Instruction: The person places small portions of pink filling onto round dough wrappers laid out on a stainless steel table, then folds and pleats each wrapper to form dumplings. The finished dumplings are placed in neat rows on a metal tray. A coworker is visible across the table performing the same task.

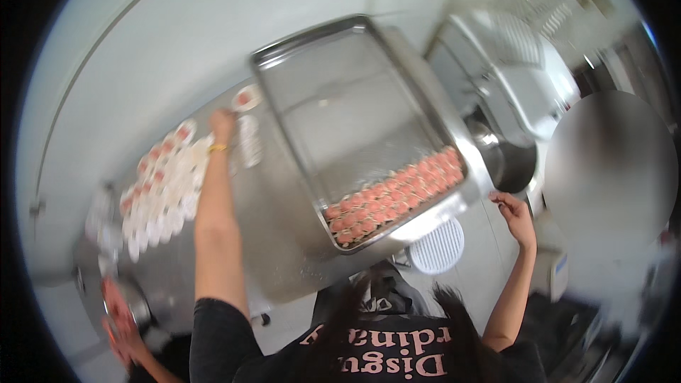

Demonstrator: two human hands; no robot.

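Observation:
My left hand (223, 123) reaches over the far left of the steel table, its fingers curled closed and slightly blurred; I cannot make out what is in them. Right beside it lie a white round wrapper with pink filling (245, 98) and a row of overlapping pale rounds (250, 140). To its left spread many white rounds (177, 174), several topped with pink filling. My right hand (513, 218) hangs off the near right corner of the large metal tray (340, 113), fingers loosely bent and apart, holding nothing visible. Pink meat rounds with pale strands (397, 195) fill the tray's near end.
At the lower left another person's hands (124, 323), smeared reddish, are beside a metal bowl (135, 301). A white round stool (436, 246) stands below the tray's near edge. A white machine (507, 71) with a steel bowl (507, 159) stands to the right. A pale wall (177, 28) borders the table's far side.

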